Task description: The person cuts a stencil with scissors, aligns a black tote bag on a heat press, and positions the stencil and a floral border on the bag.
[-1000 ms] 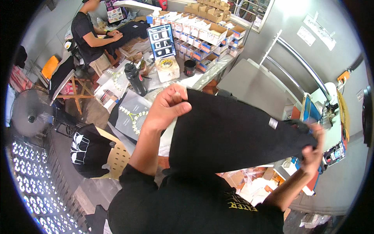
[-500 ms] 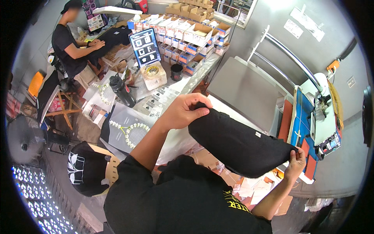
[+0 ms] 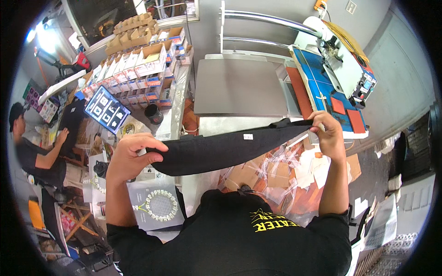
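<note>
A black cloth piece (image 3: 221, 154) with a small white label hangs stretched sideways in front of me. My left hand (image 3: 133, 156) pinches its left end between thumb and fingers. At the upper right corner my right hand (image 3: 328, 133) grips the cloth, where a fold or strap-like loop stands up along the edge. Beyond the cloth lies a flat grey press plate (image 3: 239, 87), apart from it. Below my left forearm rests a clear sheet printed with a racket of white flowers (image 3: 152, 204).
Stacked small cardboard boxes (image 3: 138, 69), a lit tablet (image 3: 107, 109) and a black mug (image 3: 153, 114) occupy the left table. A machine with a blue bed (image 3: 317, 87) stands right. Cardboard and paper scraps (image 3: 276, 177) litter the floor. Another person (image 3: 39, 156) works far left.
My view has turned right, toward the grey plate. The cloth has gone from a steep slant to nearly level, now seen narrower, with both hands still gripping its ends.
</note>
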`<state>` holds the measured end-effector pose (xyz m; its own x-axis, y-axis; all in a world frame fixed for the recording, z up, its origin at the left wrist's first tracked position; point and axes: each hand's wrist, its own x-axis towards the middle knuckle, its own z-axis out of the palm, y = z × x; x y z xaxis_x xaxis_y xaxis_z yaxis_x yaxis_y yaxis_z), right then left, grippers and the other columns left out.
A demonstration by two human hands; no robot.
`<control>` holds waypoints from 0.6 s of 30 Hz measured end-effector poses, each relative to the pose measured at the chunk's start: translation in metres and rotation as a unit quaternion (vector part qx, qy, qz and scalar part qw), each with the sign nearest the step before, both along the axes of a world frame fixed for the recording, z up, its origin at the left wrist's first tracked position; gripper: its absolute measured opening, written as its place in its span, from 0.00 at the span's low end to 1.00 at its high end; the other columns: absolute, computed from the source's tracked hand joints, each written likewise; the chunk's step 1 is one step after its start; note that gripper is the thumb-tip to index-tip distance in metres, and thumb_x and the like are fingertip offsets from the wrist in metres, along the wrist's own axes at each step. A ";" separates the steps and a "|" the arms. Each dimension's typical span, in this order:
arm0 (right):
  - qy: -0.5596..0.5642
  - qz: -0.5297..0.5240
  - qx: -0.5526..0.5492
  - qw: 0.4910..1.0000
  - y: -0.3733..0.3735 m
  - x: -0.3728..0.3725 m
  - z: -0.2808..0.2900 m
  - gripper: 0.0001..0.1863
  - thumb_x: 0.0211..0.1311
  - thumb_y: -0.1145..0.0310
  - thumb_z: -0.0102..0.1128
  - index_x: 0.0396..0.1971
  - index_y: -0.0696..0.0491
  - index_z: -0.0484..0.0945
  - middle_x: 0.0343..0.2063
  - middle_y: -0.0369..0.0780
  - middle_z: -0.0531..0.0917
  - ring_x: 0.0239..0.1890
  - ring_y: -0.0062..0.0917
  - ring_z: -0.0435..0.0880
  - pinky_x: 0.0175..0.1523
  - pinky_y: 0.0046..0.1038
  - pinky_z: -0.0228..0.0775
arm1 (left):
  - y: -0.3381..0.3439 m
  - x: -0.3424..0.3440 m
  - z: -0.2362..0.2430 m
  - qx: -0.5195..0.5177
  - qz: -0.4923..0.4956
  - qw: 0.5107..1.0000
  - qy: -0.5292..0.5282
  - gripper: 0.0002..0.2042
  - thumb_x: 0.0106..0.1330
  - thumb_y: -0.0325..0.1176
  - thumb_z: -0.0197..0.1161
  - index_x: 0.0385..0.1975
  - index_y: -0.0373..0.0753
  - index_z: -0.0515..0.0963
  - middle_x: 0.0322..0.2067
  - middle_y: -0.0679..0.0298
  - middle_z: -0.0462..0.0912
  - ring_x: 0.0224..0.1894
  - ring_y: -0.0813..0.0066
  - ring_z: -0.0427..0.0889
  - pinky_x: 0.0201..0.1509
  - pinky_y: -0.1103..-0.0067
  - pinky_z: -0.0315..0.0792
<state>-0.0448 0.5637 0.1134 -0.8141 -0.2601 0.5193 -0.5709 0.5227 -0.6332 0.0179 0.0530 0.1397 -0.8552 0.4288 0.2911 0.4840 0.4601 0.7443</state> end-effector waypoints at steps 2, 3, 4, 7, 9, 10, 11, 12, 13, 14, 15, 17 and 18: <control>-0.034 -0.021 -0.046 0.998 0.009 0.002 -0.010 0.15 0.47 0.94 0.61 0.32 0.59 0.78 0.34 0.39 0.82 0.39 0.28 0.81 0.45 0.25 0.74 | 0.012 0.000 -0.005 0.060 0.079 0.995 -0.018 0.15 0.52 0.27 0.79 0.36 0.33 0.80 0.35 0.68 0.84 0.37 0.80 0.80 0.42 0.81 0.73; -0.016 -0.030 -0.014 0.999 0.009 0.003 -0.012 0.15 0.48 0.94 0.62 0.32 0.58 0.79 0.34 0.40 0.82 0.40 0.29 0.81 0.46 0.26 0.74 | 0.010 -0.008 -0.015 0.040 0.069 0.994 0.074 0.15 0.52 0.26 0.79 0.35 0.34 0.78 0.32 0.69 0.83 0.34 0.82 0.79 0.40 0.82 0.72; 0.005 -0.041 0.014 0.999 0.009 0.002 -0.014 0.14 0.48 0.93 0.62 0.33 0.58 0.79 0.35 0.40 0.82 0.40 0.30 0.81 0.47 0.27 0.74 | 0.011 -0.012 -0.018 0.047 0.073 0.995 0.039 0.15 0.52 0.26 0.79 0.34 0.34 0.77 0.31 0.68 0.82 0.34 0.82 0.79 0.39 0.82 0.72; -0.020 -0.032 0.103 0.994 0.010 0.003 -0.014 0.14 0.48 0.90 0.64 0.32 0.56 0.81 0.35 0.41 0.83 0.48 0.36 0.80 0.50 0.31 0.74 | 0.024 -0.020 -0.023 0.094 0.069 0.992 -0.055 0.14 0.51 0.24 0.79 0.30 0.36 0.77 0.29 0.67 0.81 0.32 0.82 0.78 0.37 0.83 0.71; -0.039 0.024 0.057 0.997 0.026 0.003 -0.011 0.14 0.49 0.90 0.62 0.31 0.55 0.80 0.42 0.41 0.82 0.52 0.36 0.78 0.55 0.33 0.72 | 0.024 -0.027 -0.014 0.062 0.007 0.997 -0.042 0.13 0.50 0.23 0.79 0.29 0.37 0.78 0.29 0.67 0.81 0.31 0.81 0.79 0.34 0.82 0.70; -0.054 0.072 0.002 0.996 0.043 0.002 -0.009 0.14 0.49 0.90 0.61 0.31 0.54 0.79 0.45 0.41 0.81 0.54 0.36 0.78 0.57 0.34 0.71 | 0.024 -0.032 -0.012 0.050 -0.023 0.998 -0.035 0.12 0.50 0.23 0.79 0.28 0.37 0.79 0.29 0.67 0.81 0.30 0.80 0.79 0.33 0.82 0.70; -0.096 0.065 -0.078 0.990 0.056 0.008 -0.004 0.14 0.49 0.91 0.59 0.32 0.54 0.78 0.49 0.40 0.80 0.56 0.32 0.77 0.60 0.35 0.68 | 0.028 -0.030 -0.013 0.129 -0.019 0.988 -0.084 0.12 0.50 0.26 0.80 0.28 0.36 0.80 0.26 0.66 0.80 0.28 0.78 0.79 0.31 0.81 0.69; -0.084 0.075 -0.078 0.991 0.065 0.010 0.004 0.15 0.51 0.91 0.57 0.32 0.54 0.77 0.45 0.38 0.81 0.53 0.28 0.77 0.58 0.31 0.69 | 0.033 -0.034 -0.010 0.061 -0.033 0.996 -0.060 0.13 0.50 0.27 0.80 0.28 0.36 0.81 0.25 0.65 0.80 0.28 0.78 0.79 0.30 0.80 0.69; -0.103 0.038 -0.028 0.994 0.071 0.012 0.013 0.14 0.52 0.92 0.56 0.32 0.55 0.76 0.42 0.38 0.81 0.51 0.27 0.77 0.56 0.29 0.69 | 0.040 -0.035 -0.003 -0.009 -0.045 0.998 -0.037 0.13 0.49 0.29 0.81 0.29 0.35 0.81 0.24 0.64 0.79 0.28 0.77 0.79 0.30 0.80 0.69; -0.122 0.002 0.023 0.992 0.077 0.014 0.019 0.14 0.52 0.92 0.55 0.32 0.56 0.76 0.39 0.38 0.80 0.48 0.26 0.78 0.54 0.27 0.69 | 0.049 -0.035 0.003 -0.079 -0.056 0.995 -0.014 0.14 0.49 0.30 0.81 0.29 0.35 0.81 0.23 0.63 0.79 0.27 0.76 0.79 0.30 0.80 0.69; -0.127 -0.018 0.072 0.989 0.089 0.018 0.022 0.13 0.54 0.92 0.53 0.33 0.58 0.74 0.35 0.37 0.79 0.41 0.23 0.77 0.50 0.24 0.70 | 0.066 -0.035 0.011 -0.157 -0.049 0.985 -0.046 0.15 0.48 0.32 0.82 0.29 0.34 0.80 0.22 0.60 0.78 0.26 0.73 0.79 0.30 0.77 0.70; -0.153 -0.056 0.102 0.981 0.104 0.024 0.032 0.12 0.56 0.91 0.51 0.36 0.60 0.75 0.31 0.35 0.77 0.36 0.19 0.73 0.46 0.23 0.69 | 0.076 -0.038 0.016 -0.168 -0.107 0.979 0.038 0.14 0.51 0.30 0.79 0.30 0.33 0.80 0.24 0.59 0.80 0.25 0.67 0.80 0.30 0.74 0.72; -0.146 -0.050 0.102 0.983 0.114 0.031 0.040 0.10 0.58 0.89 0.53 0.36 0.60 0.75 0.31 0.35 0.77 0.36 0.19 0.73 0.45 0.22 0.69 | 0.076 -0.042 0.020 -0.158 -0.123 0.979 0.036 0.13 0.52 0.30 0.78 0.30 0.33 0.79 0.25 0.58 0.81 0.24 0.65 0.80 0.30 0.74 0.73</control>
<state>-0.0137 0.6774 0.1537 -0.9474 -0.2459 0.2049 -0.3197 0.6993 -0.6394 -0.0246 0.1285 0.1599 -0.6965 0.6978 0.1673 0.6556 0.5241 0.5436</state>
